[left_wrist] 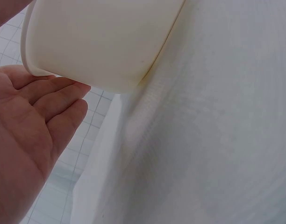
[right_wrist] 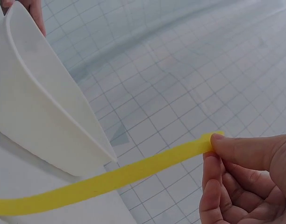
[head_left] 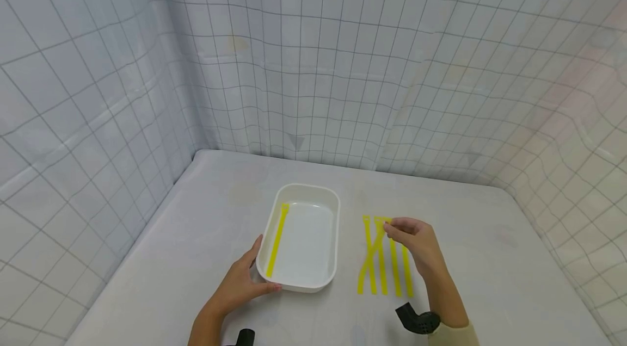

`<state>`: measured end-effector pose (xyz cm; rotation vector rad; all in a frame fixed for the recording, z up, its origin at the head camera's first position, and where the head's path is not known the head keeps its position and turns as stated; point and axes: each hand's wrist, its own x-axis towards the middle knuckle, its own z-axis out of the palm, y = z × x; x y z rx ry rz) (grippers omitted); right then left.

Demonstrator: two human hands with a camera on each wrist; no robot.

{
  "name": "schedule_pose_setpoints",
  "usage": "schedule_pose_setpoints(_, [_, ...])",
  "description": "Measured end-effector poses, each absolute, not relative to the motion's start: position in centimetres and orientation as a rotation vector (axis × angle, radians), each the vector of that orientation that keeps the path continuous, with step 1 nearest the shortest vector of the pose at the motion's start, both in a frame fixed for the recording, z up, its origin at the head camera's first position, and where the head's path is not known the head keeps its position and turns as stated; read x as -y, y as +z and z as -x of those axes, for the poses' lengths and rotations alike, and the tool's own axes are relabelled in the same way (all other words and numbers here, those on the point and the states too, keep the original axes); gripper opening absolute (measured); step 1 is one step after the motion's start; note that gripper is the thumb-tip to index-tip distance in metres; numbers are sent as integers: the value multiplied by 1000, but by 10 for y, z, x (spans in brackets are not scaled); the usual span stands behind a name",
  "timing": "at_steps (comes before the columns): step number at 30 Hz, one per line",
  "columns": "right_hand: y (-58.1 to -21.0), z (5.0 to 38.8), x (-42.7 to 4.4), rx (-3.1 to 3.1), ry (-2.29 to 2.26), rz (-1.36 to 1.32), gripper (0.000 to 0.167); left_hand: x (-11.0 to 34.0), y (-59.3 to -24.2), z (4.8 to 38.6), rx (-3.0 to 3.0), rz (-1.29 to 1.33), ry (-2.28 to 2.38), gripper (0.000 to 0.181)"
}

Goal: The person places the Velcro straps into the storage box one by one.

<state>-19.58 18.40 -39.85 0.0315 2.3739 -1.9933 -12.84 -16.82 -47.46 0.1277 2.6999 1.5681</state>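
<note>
My left hand [head_left: 240,283] holds the near left corner of a white rectangular tray [head_left: 309,245], thumb at the near rim and fingers along the left side. Inside the tray, by its left wall, lies one flat yellow strap [head_left: 277,240] with a wider head. To the tray's right, my right hand [head_left: 415,238] pinches the far end of another yellow strap [head_left: 363,276] between thumb and fingertips. This strap slants across several others; in the right wrist view the held strap [right_wrist: 115,179] stretches toward the left, its far part out of frame.
Several yellow straps [head_left: 394,267] lie roughly side by side on the white-covered table [head_left: 206,226], partly under my right hand. White grid-patterned sheets [head_left: 313,63] hang behind the table and along both sides.
</note>
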Motion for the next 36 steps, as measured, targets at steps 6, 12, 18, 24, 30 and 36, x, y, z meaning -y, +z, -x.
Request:
schedule_pose_setpoints(6, [-395, 190, -183, -2385, -1990, -34, 34, 167, -474, 128, -2710, -117, 1546, 118])
schedule_pose_setpoints(12, [-396, 184, -184, -2361, -2064, 16, 29, 166, -472, 128, -2704, -101, 1545, 118])
schedule_pose_setpoints(18, [-392, 180, -183, -2367, -2098, 26, 27, 166, -472, 128, -2710, -97, 1539, 118])
schedule_pose_setpoints(24, [-389, 176, -184, -2369, -2105, 70, 26, 166, -473, 127, -2701, -107, 1547, 118])
schedule_pose_setpoints(30, [-387, 171, -186, -2374, -2131, 112, 24, 166, -471, 127, -2707, -125, 1548, 117])
schedule_pose_setpoints(36, [-381, 167, -187, -2381, -2138, 119, 21, 166, -470, 127, -2719, -125, 1540, 116])
